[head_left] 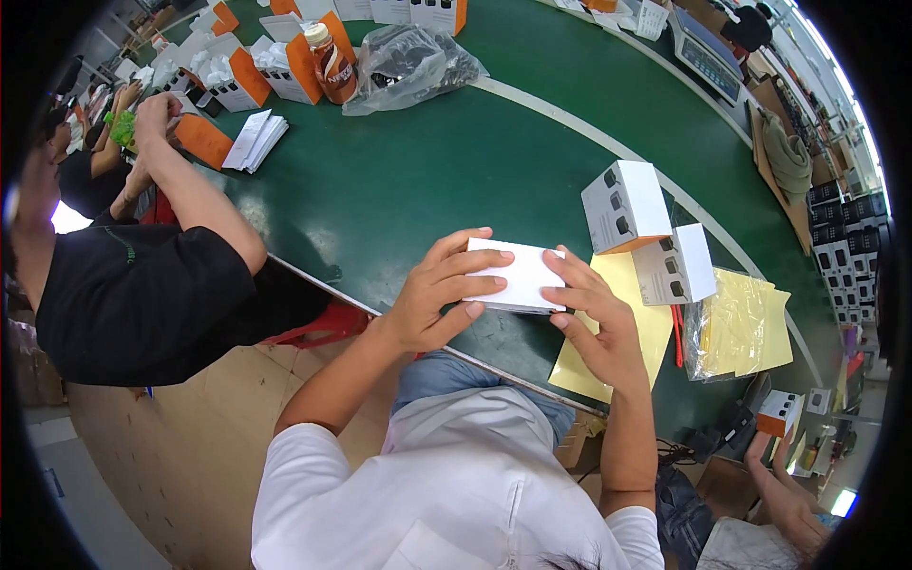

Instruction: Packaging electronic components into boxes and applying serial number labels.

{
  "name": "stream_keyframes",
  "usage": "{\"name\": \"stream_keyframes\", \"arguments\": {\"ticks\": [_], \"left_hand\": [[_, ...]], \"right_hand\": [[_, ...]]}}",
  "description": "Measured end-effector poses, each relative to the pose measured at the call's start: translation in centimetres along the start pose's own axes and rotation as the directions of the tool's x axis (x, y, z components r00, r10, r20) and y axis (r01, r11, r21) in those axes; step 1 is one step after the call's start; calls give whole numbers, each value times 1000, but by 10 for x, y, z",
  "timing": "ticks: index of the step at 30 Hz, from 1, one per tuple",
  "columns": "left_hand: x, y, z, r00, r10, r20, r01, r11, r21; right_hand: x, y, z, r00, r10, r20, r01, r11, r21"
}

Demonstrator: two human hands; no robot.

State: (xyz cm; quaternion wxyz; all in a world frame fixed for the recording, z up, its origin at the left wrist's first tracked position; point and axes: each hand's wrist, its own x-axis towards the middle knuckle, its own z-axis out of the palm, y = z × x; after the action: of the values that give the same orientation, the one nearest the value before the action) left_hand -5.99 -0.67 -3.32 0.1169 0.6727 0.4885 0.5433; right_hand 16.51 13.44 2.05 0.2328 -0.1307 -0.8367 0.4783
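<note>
While both forearms come up from the near edge, the left hand [432, 299] and the right hand [594, 318] close on a small white box [518, 277] held flat between them just above the near edge of the green tabletop [418, 180]; the left hand's fingers [475, 261] lie over the box's top and left end with the thumb under it, and the right hand's fingers [565, 271] press on its right end. Just beneath and to the right of the box a yellow sheet [646, 328] lies on the tabletop, and right of that a clear plastic bag of yellow sheets [746, 332] with a red pen [677, 334] beside it. Slightly farther, two white boxes with dark printed spots stand close together: the larger one [624, 204] with an orange base and the smaller one [676, 266] to its right. At the near right edge another person's hand [784, 489] reaches toward a small white and orange box [779, 410]. On the left a person in a black shirt [133, 294] sits with arms raised. At the far side stand open orange and white cartons [237, 81], a stack of white leaflets [255, 140], a brown drink bottle [332, 65] and a crumpled clear bag of dark parts [410, 62]. Far right sits a weighing scale [708, 57].
</note>
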Motion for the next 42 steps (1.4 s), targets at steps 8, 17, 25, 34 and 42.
{"name": "stream_keyframes", "arguments": {"ticks": [8,17,25,34,42], "left_hand": [[-1,-2,6,1000,6,-23,-6,1000,-6],[-4,-3,5,999,9,-49,-9,1000,9],[1,21,6,996,78,-32,-60,922,382],[-5,26,4,999,-43,23,33,940,338],[38,-10,-12,990,-112,-89,140,887,441]], "right_hand": [[-25,4,42,905,120,-407,-63,987,151],[-15,-3,34,936,-91,-340,35,985,-168],[-29,21,51,915,-229,-331,139,952,-273],[-84,38,-3,765,-113,-634,-193,899,-393],[-118,76,-87,761,145,-633,-642,308,-702]]}}
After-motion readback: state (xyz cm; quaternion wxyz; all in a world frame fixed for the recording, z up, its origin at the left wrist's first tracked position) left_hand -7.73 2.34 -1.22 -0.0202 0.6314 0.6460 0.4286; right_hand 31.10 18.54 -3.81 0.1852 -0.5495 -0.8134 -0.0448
